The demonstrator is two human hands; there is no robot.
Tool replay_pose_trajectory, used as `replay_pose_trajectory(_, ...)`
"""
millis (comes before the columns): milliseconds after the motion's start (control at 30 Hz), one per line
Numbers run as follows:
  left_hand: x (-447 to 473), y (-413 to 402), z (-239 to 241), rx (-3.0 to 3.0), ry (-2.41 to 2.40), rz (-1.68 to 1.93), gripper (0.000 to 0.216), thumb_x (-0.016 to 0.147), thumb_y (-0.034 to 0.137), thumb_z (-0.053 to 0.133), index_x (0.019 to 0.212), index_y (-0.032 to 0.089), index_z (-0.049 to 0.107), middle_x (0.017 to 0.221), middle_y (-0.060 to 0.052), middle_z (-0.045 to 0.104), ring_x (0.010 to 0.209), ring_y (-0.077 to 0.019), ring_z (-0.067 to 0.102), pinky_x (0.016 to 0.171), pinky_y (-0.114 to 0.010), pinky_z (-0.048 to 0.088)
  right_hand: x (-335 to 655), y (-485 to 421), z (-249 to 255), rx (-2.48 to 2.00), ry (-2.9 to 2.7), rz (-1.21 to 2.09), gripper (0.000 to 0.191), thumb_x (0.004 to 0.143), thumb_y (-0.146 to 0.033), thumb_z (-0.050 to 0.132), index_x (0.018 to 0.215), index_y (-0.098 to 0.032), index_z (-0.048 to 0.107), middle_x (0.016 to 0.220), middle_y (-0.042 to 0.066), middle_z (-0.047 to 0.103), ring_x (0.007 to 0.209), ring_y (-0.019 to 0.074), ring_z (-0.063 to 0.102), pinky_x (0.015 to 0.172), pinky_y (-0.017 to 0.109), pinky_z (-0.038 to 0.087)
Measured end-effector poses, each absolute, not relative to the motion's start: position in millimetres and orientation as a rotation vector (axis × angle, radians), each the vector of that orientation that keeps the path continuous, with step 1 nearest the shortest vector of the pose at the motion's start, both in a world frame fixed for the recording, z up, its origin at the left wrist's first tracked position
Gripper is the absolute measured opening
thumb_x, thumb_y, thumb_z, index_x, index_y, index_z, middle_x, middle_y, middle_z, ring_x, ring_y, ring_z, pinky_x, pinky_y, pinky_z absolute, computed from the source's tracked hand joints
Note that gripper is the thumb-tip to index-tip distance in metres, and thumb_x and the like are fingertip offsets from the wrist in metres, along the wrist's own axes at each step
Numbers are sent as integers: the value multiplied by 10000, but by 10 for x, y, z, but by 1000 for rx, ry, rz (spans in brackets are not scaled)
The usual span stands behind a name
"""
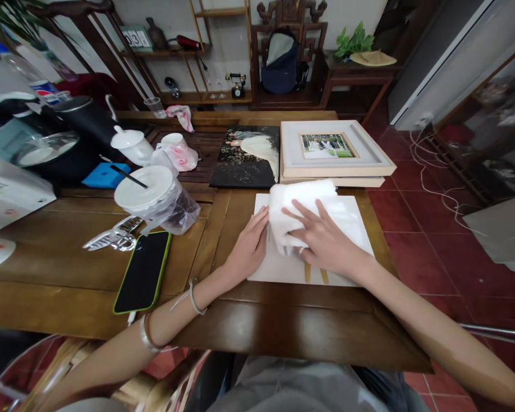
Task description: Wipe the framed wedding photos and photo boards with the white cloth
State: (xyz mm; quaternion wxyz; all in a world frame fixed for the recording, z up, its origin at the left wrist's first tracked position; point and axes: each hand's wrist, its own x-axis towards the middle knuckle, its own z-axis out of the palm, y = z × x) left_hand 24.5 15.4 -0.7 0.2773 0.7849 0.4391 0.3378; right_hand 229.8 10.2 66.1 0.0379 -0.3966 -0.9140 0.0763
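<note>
A white cloth (302,194) lies bunched on a pale flat board (352,212) near the table's front edge. My right hand (321,237) rests on top of the cloth, fingers spread and pressing down on it. To its left, my left hand (251,243) lies on the board's left side with fingers stretched out, the tips beside the cloth's edge. Two tan strips (315,273) show on the board below my right hand. Part of the board is hidden under the cloth and hands.
Behind the board are stacked white picture frames (292,149) and a dark photo panel (249,154). Leftward stand a lidded cup with a straw (143,186), a green-edged phone (143,272), a clear silvery item (115,234) and a white teapot (131,146).
</note>
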Motion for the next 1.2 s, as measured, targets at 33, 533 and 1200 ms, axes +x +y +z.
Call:
replay_pose_trajectory(33,242,155,-10,2107,1186,907,441,983,199,302,1409,165,408,1513,-131,375,1431,-220,299,1193,-467,226,2300,16,677,-1191,-2832,255,403,719,-108,569,1100,-168,687,1503,147,366,1431,369,183,1098,700,115)
replay_pose_trajectory(533,232,152,-61,2112,1180,928,449,987,226,329,1432,211,379,1528,-116,351,1440,-220,277,1186,-486,242,2568,-508,808,-917,-2725,659,350,669,-46,494,937,-182,673,1448,108,463,1413,239,284,1182,542,129)
replay_pose_trajectory(1200,215,150,28,2035,1222,1053,423,941,151,375,1341,213,500,1445,-94,483,1362,-214,424,1143,-465,344,2216,-739,691,-915,-2807,440,216,753,-115,532,862,-180,707,1493,125,397,1435,341,188,1150,649,104)
